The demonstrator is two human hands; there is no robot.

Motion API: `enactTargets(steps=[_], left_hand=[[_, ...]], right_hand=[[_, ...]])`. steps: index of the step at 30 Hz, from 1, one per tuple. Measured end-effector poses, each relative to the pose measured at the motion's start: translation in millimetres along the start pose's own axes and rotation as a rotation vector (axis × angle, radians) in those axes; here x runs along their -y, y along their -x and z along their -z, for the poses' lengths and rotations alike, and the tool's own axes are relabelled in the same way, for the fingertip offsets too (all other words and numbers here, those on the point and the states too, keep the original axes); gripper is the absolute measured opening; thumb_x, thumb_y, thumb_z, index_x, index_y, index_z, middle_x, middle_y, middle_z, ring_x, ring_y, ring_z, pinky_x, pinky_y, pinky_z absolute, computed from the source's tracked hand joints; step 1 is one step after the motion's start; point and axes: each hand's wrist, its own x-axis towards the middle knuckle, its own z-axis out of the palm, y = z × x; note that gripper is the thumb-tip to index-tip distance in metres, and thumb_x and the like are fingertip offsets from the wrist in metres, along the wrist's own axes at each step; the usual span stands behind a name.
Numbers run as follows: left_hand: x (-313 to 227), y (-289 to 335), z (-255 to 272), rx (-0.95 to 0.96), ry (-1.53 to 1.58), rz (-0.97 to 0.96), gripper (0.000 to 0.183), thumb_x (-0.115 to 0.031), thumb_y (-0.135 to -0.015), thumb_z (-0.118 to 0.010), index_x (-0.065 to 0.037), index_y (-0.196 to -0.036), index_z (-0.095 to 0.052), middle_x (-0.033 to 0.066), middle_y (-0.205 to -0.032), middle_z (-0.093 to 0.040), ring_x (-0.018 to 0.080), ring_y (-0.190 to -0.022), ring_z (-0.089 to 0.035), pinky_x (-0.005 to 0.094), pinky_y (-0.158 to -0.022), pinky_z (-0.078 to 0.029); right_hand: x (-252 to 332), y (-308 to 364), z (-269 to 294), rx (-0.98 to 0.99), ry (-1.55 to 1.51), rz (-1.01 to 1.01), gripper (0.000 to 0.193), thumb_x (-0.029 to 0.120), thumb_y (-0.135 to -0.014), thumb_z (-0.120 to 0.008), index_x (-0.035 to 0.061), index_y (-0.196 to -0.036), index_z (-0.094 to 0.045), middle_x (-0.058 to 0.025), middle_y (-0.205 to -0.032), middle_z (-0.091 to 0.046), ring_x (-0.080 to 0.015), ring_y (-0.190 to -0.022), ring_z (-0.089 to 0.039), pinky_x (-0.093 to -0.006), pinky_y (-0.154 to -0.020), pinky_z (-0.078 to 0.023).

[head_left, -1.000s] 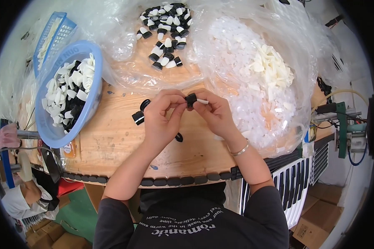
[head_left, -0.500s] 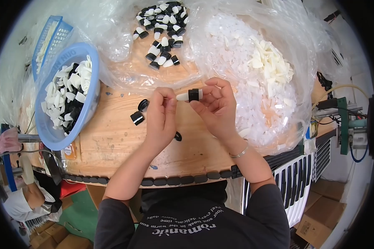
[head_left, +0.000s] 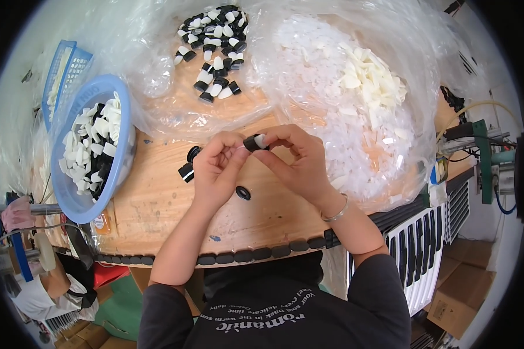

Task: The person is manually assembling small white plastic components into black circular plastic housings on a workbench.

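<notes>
In front of me, above the wooden table, both hands come together on a short black cap [head_left: 250,142] with a white, round-ended insert [head_left: 260,141]. My left hand [head_left: 218,166] is closed, with thumb and fingertips pinched at the cap's left end. The white part there is mostly hidden by those fingers. From the other side, my right hand [head_left: 300,163] grips it at the insert's end with thumb and fingers. Below my hands lies a loose black ring [head_left: 243,193]. Left of my left hand rest a black ring [head_left: 193,153] and a black cap [head_left: 186,172].
A blue basin [head_left: 128,145] of white and black pieces stands at left, a blue basket [head_left: 74,64] behind it. Far centre holds a pile of black-and-white caps [head_left: 215,32]. Clear plastic sheeting [head_left: 413,134] holds translucent pieces and cream inserts [head_left: 370,81]. Black padding [head_left: 241,256] lines the edge.
The cap has moved left and slightly nearer, and tilted. My right fingers have closed in on its insert end. My left hand has shifted a little left. The whole view has shifted slightly.
</notes>
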Motion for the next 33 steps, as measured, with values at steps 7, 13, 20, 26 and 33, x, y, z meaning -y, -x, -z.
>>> enactTargets(steps=[7, 13, 20, 26, 33], left_hand=[[5.0, -0.1, -2.7, -0.020, 0.090, -0.060, 0.006, 0.003, -0.092, -0.056, 0.002, -0.098, -0.056, 0.0067, -0.098, -0.060, 0.0086, -0.083, -0.058, 0.0207, -0.076, -0.048], [5.6, 3.5, -5.9, -0.093, 0.063, -0.021, 0.005, 0.001, -0.093, -0.056, 0.002, -0.097, -0.057, 0.0069, -0.098, -0.062, 0.0087, -0.083, -0.059, 0.0198, -0.074, -0.048], [4.2, 0.8, -6.1, -0.116, -0.217, -0.154, 0.010, 0.004, -0.088, -0.060, 0.002, -0.097, -0.059, 0.0083, -0.093, -0.065, 0.0132, -0.082, -0.060, 0.0246, -0.076, -0.047], [0.1, 0.5, 5.0, 0.021, -0.468, -0.285, 0.014, 0.010, -0.086, -0.056, 0.004, -0.100, -0.058, 0.0125, -0.105, -0.059, 0.0179, -0.096, -0.057, 0.0274, -0.087, -0.045], [-7.5, -0.4, -3.1, -0.019, -0.606, -0.399, 0.013, 0.009, -0.078, -0.065, 0.003, -0.089, -0.063, 0.0145, -0.090, -0.065, 0.0216, -0.079, -0.063, 0.0270, -0.072, -0.048]], right_hand=[[5.0, 2.1, -5.5, -0.091, -0.092, 0.013, 0.027, -0.003, -0.079, -0.073, -0.0003, -0.101, -0.056, -0.0099, -0.102, -0.067, -0.0132, -0.090, -0.064, -0.0261, -0.080, -0.053], [11.0, -1.6, -3.8, -0.124, 0.174, 0.206, 0.030, -0.002, -0.076, -0.075, 0.0013, -0.099, -0.057, -0.0124, -0.098, -0.069, -0.0171, -0.084, -0.068, -0.0261, -0.074, -0.055], [9.3, -5.8, -2.6, -0.088, 0.170, 0.251, 0.029, -0.002, -0.072, -0.076, 0.0032, -0.096, -0.060, -0.0140, -0.097, -0.069, -0.0229, -0.083, -0.069, -0.0283, -0.072, -0.055], [11.1, -9.8, 1.8, 0.002, 0.081, 0.237, 0.022, -0.003, -0.071, -0.076, 0.0035, -0.088, -0.063, -0.0132, -0.098, -0.069, -0.0248, -0.086, -0.069, -0.0306, -0.072, -0.055], [11.8, -5.7, -0.7, -0.036, 0.027, 0.221, 0.022, -0.004, -0.072, -0.076, 0.0020, -0.089, -0.064, -0.0135, -0.095, -0.068, -0.0219, -0.085, -0.069, -0.0278, -0.071, -0.055]])
